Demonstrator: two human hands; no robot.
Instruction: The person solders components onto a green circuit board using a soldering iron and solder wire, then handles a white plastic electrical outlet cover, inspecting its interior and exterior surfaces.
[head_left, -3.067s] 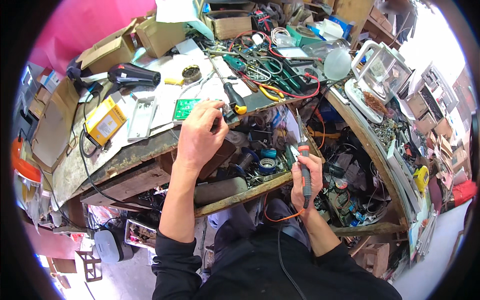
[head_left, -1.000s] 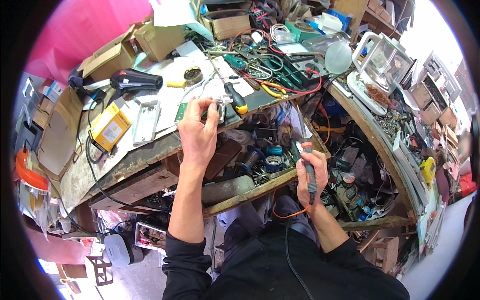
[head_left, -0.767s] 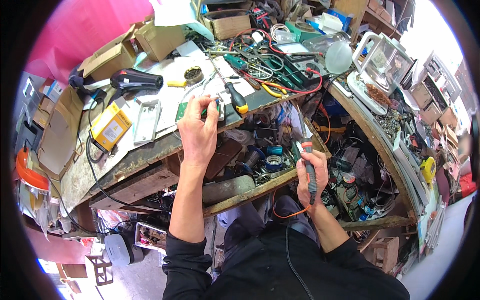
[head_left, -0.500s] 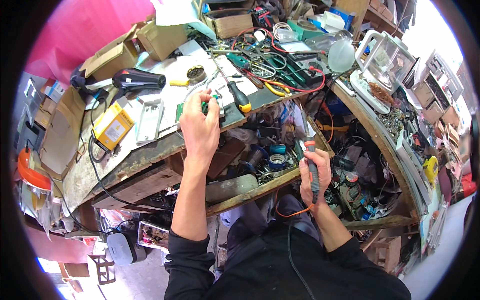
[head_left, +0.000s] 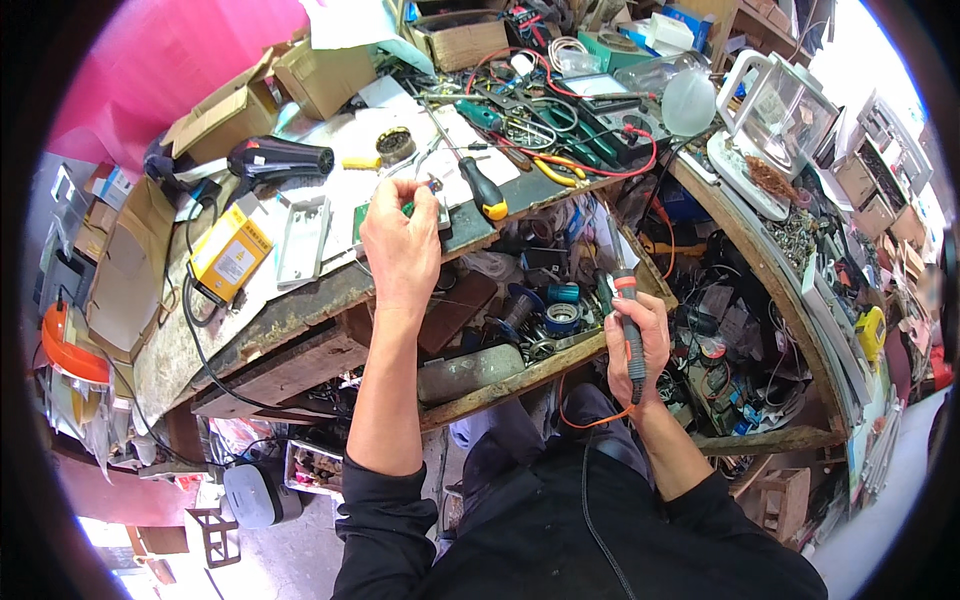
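Observation:
My left hand [head_left: 402,240] is over the front edge of the workbench, its fingers closed in a pinch. A green circuit board [head_left: 360,216] shows partly beside and beneath those fingers; whatever they pinch is too small or hidden to name. My right hand [head_left: 648,352] is wrapped round the grey and red handle of a soldering iron [head_left: 632,345], its metal shaft pointing up and away above an open drawer. Just right of the left hand lies a screwdriver [head_left: 483,188] with a black and yellow handle. A round tin [head_left: 396,147] stands beyond the board.
On the bench's left are a black hair dryer [head_left: 280,158], a yellow box [head_left: 230,255] and a shallow grey tray [head_left: 302,240]. Pliers with yellow handles [head_left: 555,172] lie right of the screwdriver. The open drawer [head_left: 520,385] below holds rolls of tape and loose parts.
The view has shifted slightly. My left hand stays pinched over the circuit board, and my right hand still grips the soldering iron with little visible movement.

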